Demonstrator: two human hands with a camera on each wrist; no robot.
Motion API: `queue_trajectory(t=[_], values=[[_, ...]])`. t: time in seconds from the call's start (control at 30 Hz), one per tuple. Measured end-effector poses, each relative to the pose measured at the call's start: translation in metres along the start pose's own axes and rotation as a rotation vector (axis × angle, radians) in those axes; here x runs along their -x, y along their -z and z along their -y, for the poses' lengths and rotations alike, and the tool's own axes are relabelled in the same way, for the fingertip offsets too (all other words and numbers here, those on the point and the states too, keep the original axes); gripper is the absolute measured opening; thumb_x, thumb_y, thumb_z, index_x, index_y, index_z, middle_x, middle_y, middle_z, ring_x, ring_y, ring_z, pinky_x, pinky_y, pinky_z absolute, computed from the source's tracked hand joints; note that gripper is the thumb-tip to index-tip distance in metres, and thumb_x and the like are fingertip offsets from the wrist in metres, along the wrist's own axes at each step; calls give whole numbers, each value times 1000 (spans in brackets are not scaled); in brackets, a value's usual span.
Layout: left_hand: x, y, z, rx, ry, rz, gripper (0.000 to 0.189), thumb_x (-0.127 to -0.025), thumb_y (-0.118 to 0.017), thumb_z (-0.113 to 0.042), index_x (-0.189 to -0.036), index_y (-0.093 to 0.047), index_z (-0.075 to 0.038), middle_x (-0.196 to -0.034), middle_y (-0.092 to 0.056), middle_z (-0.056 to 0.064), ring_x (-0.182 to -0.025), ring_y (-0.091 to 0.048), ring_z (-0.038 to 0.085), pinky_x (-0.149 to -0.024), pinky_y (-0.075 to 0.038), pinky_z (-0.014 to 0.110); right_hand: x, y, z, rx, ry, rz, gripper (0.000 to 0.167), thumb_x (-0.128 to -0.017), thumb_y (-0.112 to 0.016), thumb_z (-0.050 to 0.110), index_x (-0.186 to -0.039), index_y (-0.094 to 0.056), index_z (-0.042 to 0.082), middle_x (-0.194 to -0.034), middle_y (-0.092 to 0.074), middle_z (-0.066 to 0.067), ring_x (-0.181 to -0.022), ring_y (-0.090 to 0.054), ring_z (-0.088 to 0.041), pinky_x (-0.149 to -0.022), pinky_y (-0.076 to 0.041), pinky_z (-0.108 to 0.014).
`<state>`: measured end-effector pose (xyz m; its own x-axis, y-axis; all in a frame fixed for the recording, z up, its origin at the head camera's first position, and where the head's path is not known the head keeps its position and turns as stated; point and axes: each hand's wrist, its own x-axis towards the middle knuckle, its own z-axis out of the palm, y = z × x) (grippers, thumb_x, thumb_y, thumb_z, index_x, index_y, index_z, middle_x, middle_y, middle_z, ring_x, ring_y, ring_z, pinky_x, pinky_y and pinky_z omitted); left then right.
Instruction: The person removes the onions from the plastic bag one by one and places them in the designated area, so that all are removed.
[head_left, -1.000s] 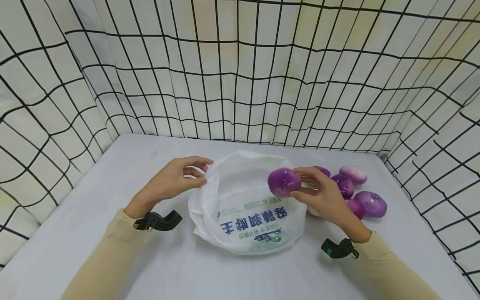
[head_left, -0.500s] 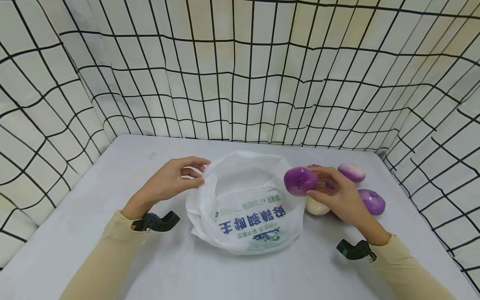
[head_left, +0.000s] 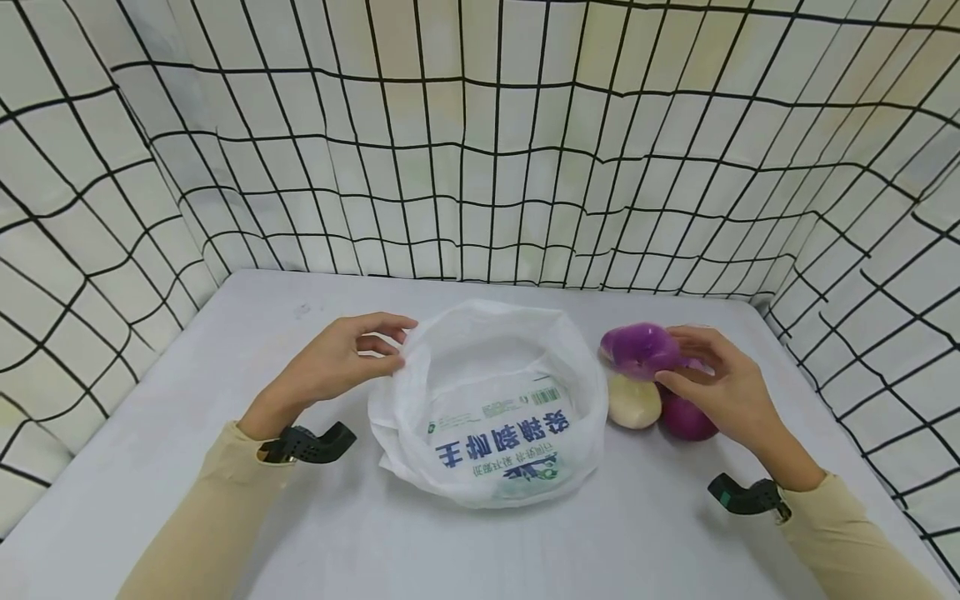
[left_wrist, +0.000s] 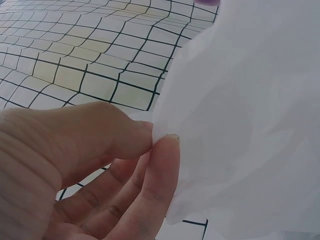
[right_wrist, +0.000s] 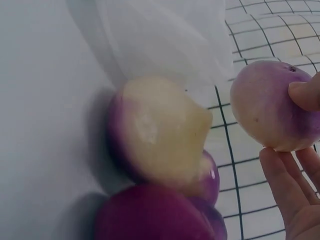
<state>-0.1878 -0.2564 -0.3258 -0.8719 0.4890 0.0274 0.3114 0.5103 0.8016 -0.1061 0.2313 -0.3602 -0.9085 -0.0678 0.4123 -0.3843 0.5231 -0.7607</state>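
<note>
In the head view a white plastic bag (head_left: 487,492) with blue and green print lies with its mouth spread wide. My left hand (head_left: 330,362) pinches the bag's left rim between thumb and index finger, seen close up in the left wrist view. My right hand (head_left: 723,383) holds a glossy purple onion (head_left: 651,357) above several others, just right of the bag. Its cream-coloured side shows in the right wrist view. Below it sit a cream onion (head_left: 634,404) and a dark purple onion (head_left: 686,419); my right hand hides the others.
Black wire mesh (head_left: 480,200) over white sheeting walls in the back and both sides. A white table surface (head_left: 420,550) runs under everything. Dark camera mounts (head_left: 746,496) stick out from both wrists.
My right hand has carried the purple onion rightward from over the bag's mouth to above the other onions. My left hand has kept its pinch on the rim.
</note>
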Motion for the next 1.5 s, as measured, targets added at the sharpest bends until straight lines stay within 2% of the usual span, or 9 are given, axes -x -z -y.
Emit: queue_trajectory(t=[0.13, 0.3, 0.63, 0.97, 1.17, 1.5], values=[[0, 0, 0, -2, 4, 0, 48, -95, -73, -13, -141, -61, -13, -129, -65, 12, -112, -70, 25, -92, -60, 24, 2, 9, -6, 19, -21, -11, 61, -85, -79, -6, -141, -56, 5, -129, -60, 21, -113, -63, 8, -91, -54, -7], [1, 0, 1, -4, 9, 2, 48, -95, -73, -13, -141, -61, -12, -129, -65, 13, -112, -70, 25, -91, -60, 23, 3, 18, -16, 26, -4, -31, 65, -83, -78, -12, -142, -55, 2, -133, -58, 23, -112, -62, 8, -90, -54, -7], [1, -1, 3, -5, 26, -1, 49, -94, -73, -13, -142, -60, -12, -130, -64, 13, -113, -70, 27, -89, -61, 23, 4, 35, -30, 36, -18, -74, 64, -81, -77, -16, -139, -56, -1, -129, -59, 19, -114, -62, 8, -90, -54, -8], [0, -1, 3, -3, 28, -2, 50, -94, -73, -13, -143, -60, -13, -130, -64, 13, -114, -69, 27, -89, -60, 22, 6, 62, -54, 115, -108, -117, 63, -85, -79, -7, -142, -54, 4, -127, -56, 25, -114, -58, 15, -87, -50, -1], [-2, -1, 2, -14, 23, -5, 50, -94, -73, -11, -142, -60, -11, -130, -64, 14, -113, -70, 28, -89, -61, 23, 9, 76, -67, 181, -129, -149, 64, -85, -81, -3, -143, -56, 6, -125, -55, 30, -112, -56, 18, -86, -47, 2], [-1, -1, 0, -34, 46, -8, 50, -95, -73, -13, -143, -60, -13, -131, -65, 14, -114, -70, 28, -86, -60, 21, 15, 91, -85, 292, -210, -163, 65, -89, -81, 15, -148, -52, 11, -120, -48, 36, -109, -48, 23, -84, -43, 6]])
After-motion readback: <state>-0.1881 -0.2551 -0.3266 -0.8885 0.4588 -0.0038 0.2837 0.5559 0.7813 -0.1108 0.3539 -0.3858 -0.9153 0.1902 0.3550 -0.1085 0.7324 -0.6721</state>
